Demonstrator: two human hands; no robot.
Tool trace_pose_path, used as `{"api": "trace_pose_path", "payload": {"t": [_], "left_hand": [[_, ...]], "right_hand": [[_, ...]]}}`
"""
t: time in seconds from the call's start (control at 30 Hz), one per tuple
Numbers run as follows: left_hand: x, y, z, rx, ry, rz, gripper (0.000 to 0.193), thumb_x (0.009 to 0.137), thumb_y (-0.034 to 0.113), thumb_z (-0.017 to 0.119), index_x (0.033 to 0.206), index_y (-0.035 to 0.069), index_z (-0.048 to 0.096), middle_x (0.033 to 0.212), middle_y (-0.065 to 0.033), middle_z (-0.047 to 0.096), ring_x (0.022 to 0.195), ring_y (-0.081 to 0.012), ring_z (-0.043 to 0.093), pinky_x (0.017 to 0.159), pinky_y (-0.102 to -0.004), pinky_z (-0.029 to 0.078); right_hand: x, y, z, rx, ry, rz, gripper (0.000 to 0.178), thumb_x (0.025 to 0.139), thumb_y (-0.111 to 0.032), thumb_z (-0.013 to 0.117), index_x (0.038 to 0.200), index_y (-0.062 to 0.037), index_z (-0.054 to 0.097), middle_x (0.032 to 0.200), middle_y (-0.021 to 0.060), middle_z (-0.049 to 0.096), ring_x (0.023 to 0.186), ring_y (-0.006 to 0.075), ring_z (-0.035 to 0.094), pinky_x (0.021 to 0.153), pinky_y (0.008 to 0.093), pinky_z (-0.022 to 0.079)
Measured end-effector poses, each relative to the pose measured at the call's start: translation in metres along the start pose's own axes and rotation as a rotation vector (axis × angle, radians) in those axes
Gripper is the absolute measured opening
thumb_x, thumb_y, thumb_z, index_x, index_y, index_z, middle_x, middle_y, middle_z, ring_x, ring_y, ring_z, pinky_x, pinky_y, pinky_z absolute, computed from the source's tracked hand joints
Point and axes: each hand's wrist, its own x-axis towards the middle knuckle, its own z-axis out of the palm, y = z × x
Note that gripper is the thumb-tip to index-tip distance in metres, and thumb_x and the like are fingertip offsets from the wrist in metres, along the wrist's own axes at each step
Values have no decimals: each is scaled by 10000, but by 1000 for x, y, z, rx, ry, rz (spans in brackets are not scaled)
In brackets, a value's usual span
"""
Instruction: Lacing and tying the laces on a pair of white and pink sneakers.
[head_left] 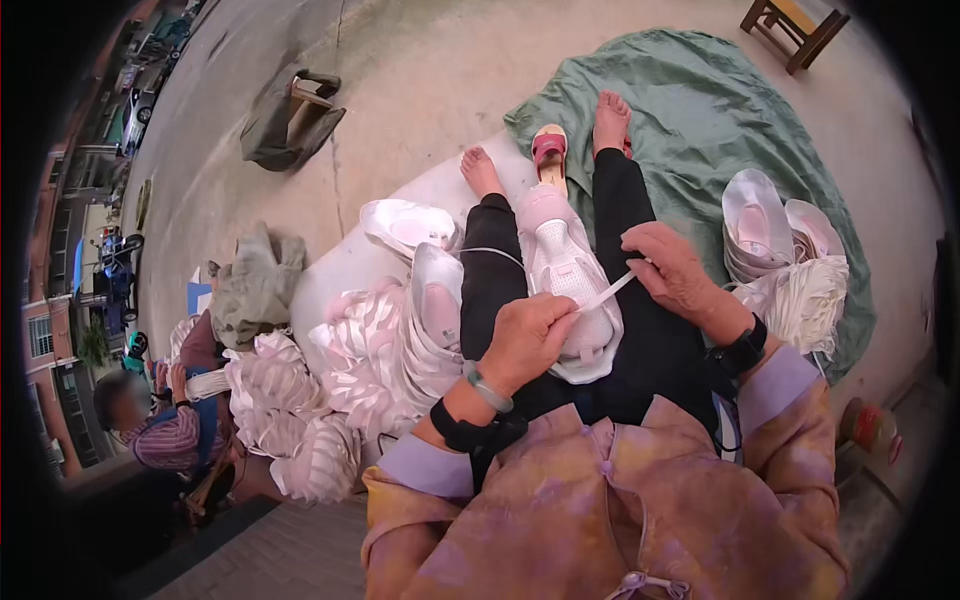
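Observation:
A pale pink and white shoe upper lies lengthwise between my thighs, its perforated part turned up. Across it stretches a flat white shoelace, held taut between both hands. My left hand is closed, pinching the lace's near-left end over the upper. Farther right, beside my knee, my right hand pinches the other end between thumb and fingers. The fingertips partly hide the lace's ends. A thin pale cord runs over my left leg.
Stacked shoe uppers and bundled pieces pile up at left. More uppers and white laces lie right on a green cloth. A red sandal sits between my feet. Another person works far left; stools stand beyond.

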Motion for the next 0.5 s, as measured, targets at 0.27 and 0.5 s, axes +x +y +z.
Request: {"api": "trace_pose_path", "payload": {"t": [0.27, 0.5], "left_hand": [[17, 7, 8, 319, 226, 211, 100, 705, 88, 646, 794, 54, 616, 677, -99, 579, 595, -291, 551, 551, -359, 414], [23, -20, 16, 258, 390, 18, 217, 687, 68, 697, 857, 42, 564, 786, -97, 543, 586, -228, 523, 526, -315, 414]], "right_hand": [[24, -45, 15, 475, -152, 8, 166, 770, -95, 623, 920, -26, 604, 754, 154, 599, 696, 330, 596, 624, 345, 469], [22, -13, 25, 269, -68, 143, 81, 764, -94, 572, 822, -45, 601, 696, 157, 583, 664, 342, 590, 579, 394, 455]]}}
